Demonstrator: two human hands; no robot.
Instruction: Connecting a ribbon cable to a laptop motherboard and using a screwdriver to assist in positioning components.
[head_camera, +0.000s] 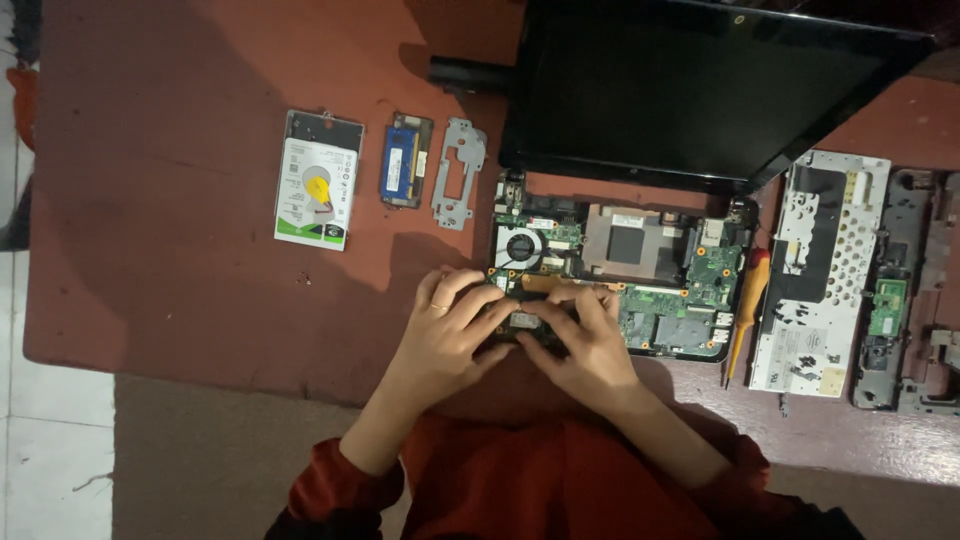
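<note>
Here, an opened laptop (640, 270) is seen on a red table (180, 200), with its green board and round fan (520, 247) uncovered and its dark screen (700, 85) tilted back. Both hands are placed on the front left edge of the board. The left hand (450, 330) is laid with its fingers curled and close together, and a ring is worn on one finger. The right hand (585, 345) is set just beside it, fingers bent down onto the same spot. A small dark part is pressed between the fingertips of both hands, but whether it is really gripped cannot be told, because it is mostly covered.

To the left of the laptop, three parts are laid in a row: a hard drive (318, 180) with a white label, a blue memory stick (405, 160), and a grey metal bracket (458, 172). To the right, a screwdriver (748, 310) with an orange handle is lying just beside the laptop, then a white perforated plate (825, 270) and a grey cover (895, 290).
</note>
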